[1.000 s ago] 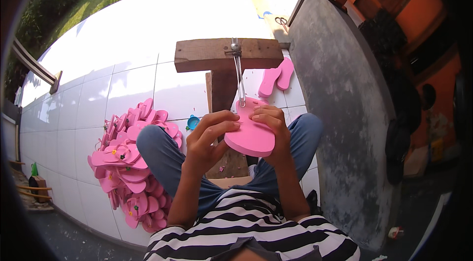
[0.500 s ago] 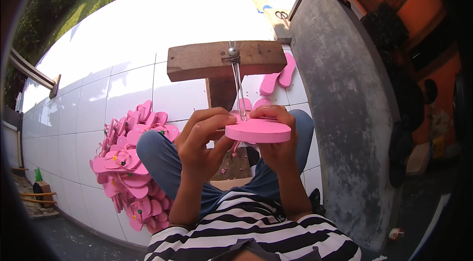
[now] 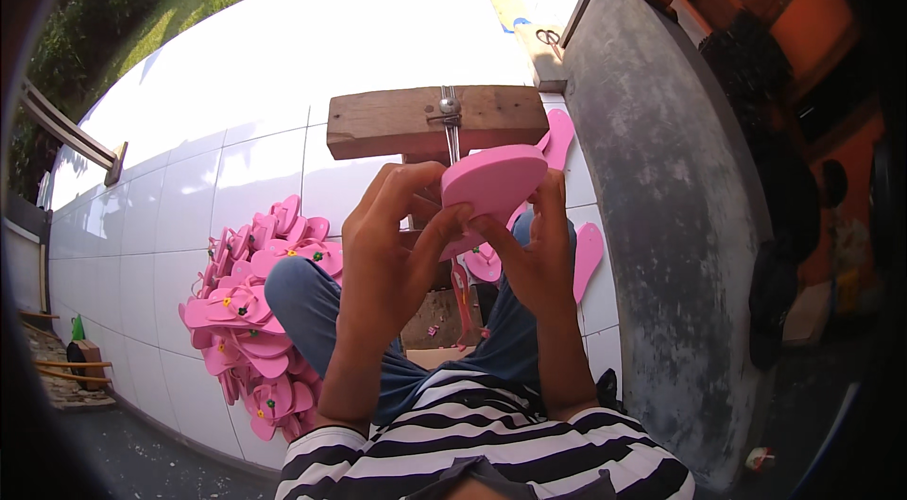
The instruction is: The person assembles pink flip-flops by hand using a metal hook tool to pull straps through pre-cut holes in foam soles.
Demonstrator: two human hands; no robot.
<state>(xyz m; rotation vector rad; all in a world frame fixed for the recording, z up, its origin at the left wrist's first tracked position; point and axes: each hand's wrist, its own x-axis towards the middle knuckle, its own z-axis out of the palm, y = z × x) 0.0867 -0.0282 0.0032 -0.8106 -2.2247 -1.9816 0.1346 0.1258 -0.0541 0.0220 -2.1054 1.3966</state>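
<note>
Hands (image 3: 397,245) (image 3: 534,254) grip pink sole (image 3: 491,184) (tilted up).

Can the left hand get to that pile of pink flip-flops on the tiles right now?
Probably not at once: the left hand grips the pink sole together with the right hand. The pile of pink flip-flops lies unobstructed beside the left knee.

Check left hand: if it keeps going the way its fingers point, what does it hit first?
The left hand points up and to the right; its fingertips already touch the pink foam sandal sole. Beyond that, probably the metal rod on the wooden block, though depth is unclear.
</note>
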